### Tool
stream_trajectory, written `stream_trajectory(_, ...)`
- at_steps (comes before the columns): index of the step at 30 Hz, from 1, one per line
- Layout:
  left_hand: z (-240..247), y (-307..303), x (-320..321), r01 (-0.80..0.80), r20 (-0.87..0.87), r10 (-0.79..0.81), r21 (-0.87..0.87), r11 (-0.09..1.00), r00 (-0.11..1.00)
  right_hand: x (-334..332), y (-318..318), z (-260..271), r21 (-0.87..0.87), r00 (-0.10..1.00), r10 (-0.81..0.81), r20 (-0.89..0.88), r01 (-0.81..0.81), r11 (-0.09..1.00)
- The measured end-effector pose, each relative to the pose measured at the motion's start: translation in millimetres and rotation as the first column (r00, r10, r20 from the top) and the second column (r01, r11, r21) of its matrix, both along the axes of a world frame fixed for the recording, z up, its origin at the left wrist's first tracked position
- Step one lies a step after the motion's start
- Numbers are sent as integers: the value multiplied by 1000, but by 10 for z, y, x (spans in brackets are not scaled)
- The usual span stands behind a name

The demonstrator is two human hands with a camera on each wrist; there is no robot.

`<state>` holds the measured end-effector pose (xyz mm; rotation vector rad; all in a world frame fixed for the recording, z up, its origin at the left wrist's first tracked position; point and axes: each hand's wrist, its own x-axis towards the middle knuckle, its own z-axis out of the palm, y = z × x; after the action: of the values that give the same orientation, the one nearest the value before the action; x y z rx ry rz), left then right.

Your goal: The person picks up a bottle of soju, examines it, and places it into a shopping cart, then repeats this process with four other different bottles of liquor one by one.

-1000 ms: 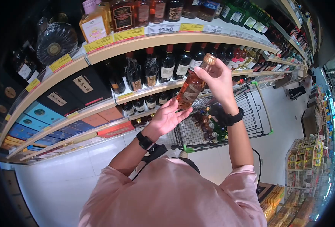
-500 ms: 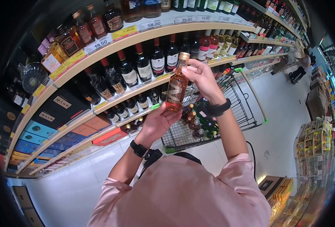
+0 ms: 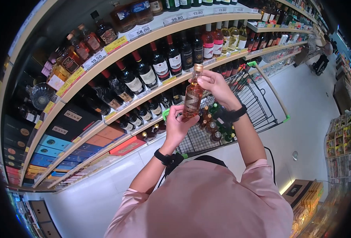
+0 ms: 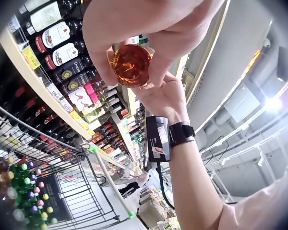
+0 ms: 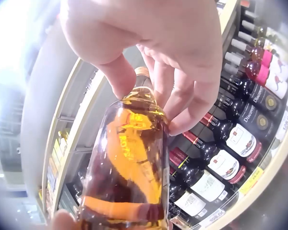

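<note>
Both hands hold a small glass bottle (image 3: 193,97) of amber liquor with a gold cap, nearly upright in the head view. The right hand (image 3: 218,88) pinches its neck just under the cap between thumb and fingers. Around the base, the left hand (image 3: 178,129) has its thumb on one side and fingers on the other. From below, in the left wrist view, the round bottle base (image 4: 131,65) shows between the left thumb and fingers. The right wrist view has the clear bottle shoulder (image 5: 134,103) below the right fingers, with amber liquid inside.
Shelves of wine bottles (image 3: 147,75) curve behind the hands, with price tags (image 3: 143,31) along the edge above. Below the right forearm stands a wire shopping cart (image 3: 258,99) holding several bottles (image 3: 212,127). Boxed goods (image 3: 52,142) fill the lower left shelves.
The bottle has turned from tilted to nearly upright. The left fingers, earlier spread under the base, now curl round it. The head view has shifted along the shelves.
</note>
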<state>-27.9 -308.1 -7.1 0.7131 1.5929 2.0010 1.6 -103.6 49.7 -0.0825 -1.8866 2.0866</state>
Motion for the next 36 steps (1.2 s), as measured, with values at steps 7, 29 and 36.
stream_trajectory(7, -75, 16, 114, -97, -231, 73, -95, 991, 970, 120, 46, -31, -178, 992, 123, 22, -117, 977)
stream_trajectory(29, 143, -49, 81, 337, 371, -459, 348, 875, 808, 144, 300, -82, -162, 999, 33, -5, -33, 986)
stream_trajectory(36, 158, -10, 91, 300, 584, -670, 609, 735, 458, 234, 248, 24, -152, 999, 8, -45, -15, 988)
